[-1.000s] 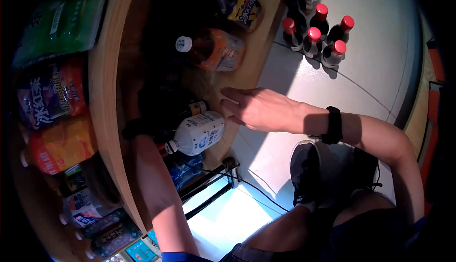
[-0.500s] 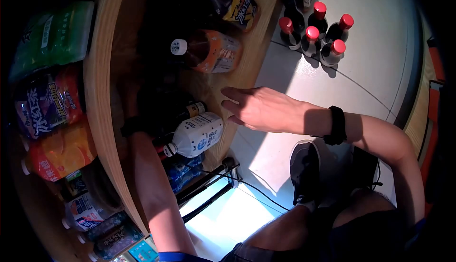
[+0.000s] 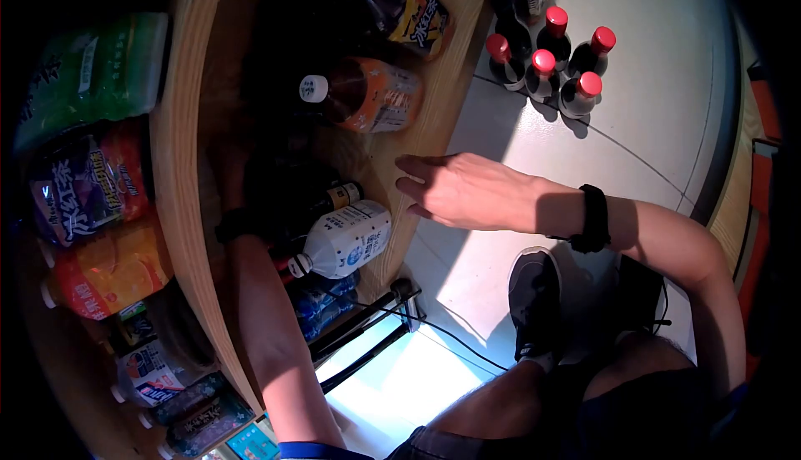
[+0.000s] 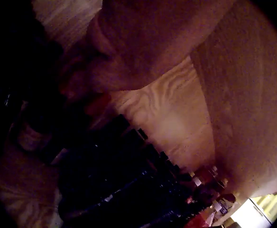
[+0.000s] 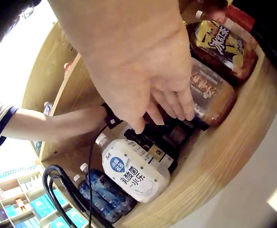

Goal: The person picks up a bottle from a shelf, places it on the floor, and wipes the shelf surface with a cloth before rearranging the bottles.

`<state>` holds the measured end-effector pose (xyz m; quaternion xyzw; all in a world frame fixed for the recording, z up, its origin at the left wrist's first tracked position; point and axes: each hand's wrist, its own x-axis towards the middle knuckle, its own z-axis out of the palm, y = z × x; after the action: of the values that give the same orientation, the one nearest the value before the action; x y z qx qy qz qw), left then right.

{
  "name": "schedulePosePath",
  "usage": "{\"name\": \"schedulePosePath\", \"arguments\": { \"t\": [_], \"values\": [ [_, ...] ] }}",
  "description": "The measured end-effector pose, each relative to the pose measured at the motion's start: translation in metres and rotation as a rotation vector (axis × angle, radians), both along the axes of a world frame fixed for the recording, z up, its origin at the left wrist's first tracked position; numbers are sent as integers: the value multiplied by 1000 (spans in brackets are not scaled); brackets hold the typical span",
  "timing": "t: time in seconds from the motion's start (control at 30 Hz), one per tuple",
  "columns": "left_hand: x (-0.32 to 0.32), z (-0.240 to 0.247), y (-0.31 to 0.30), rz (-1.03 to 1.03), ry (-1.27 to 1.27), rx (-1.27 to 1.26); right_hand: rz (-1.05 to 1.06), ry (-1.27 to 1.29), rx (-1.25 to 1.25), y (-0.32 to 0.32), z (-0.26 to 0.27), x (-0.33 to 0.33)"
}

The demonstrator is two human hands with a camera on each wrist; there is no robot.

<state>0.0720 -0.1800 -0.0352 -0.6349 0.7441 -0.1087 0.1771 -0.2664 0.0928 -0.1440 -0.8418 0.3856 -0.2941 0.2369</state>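
Observation:
My left forearm [image 3: 271,326] reaches deep into the dark shelf. In the left wrist view the left hand [image 4: 124,52] is dim, its fingertips lost in shadow beside a small reddish patch [image 4: 98,103]; whether it grips anything is unclear. Dark bottles [image 4: 115,185] lie just below it. My right hand [image 3: 467,193] hangs over the shelf's front edge, fingers loosely bent and holding nothing. A white bottle [image 3: 346,239] lies left of and below it, beside a dark bottle with a yellowish label [image 3: 342,195]. The right wrist view shows the right hand [image 5: 143,66] above these bottles.
Tea bottles [image 3: 380,97] lie farther up the shelf, with blue bottles [image 3: 325,305] at its near end. Several red-capped bottles [image 3: 542,76] stand on the floor. More drinks [image 3: 92,184] line the upper shelf. A black cable [image 3: 459,341] crosses near my foot [image 3: 536,301].
The head view has shifted slightly, so the shelf bottles and the red-capped bottles appear a little farther left. Both hands have stayed nearly still.

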Motion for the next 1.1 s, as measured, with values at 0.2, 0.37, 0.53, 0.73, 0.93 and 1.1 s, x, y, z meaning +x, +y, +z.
{"name": "schedulePosePath", "arguments": {
  "t": [0.2, 0.37, 0.53, 0.73, 0.93, 1.1],
  "values": [
    [-22, 6, 12, 144, 45, -41, 91, 131, 69, 0, -8, 3],
    [14, -8, -5, 4, 37, -77, 96, 144, 78, 2, -6, -1],
    [11, -10, 7, -80, 133, -143, 133, 150, 96, 4, 1, -7],
    [-16, -6, 31, -47, 228, -189, 101, 116, 109, 8, 2, -10],
    [-8, -12, 23, -114, 174, -256, 136, 163, 175, 9, 1, -11],
    [-35, 7, 41, 102, 456, -134, 102, 107, 132, 11, 1, -11]
  ]
}}
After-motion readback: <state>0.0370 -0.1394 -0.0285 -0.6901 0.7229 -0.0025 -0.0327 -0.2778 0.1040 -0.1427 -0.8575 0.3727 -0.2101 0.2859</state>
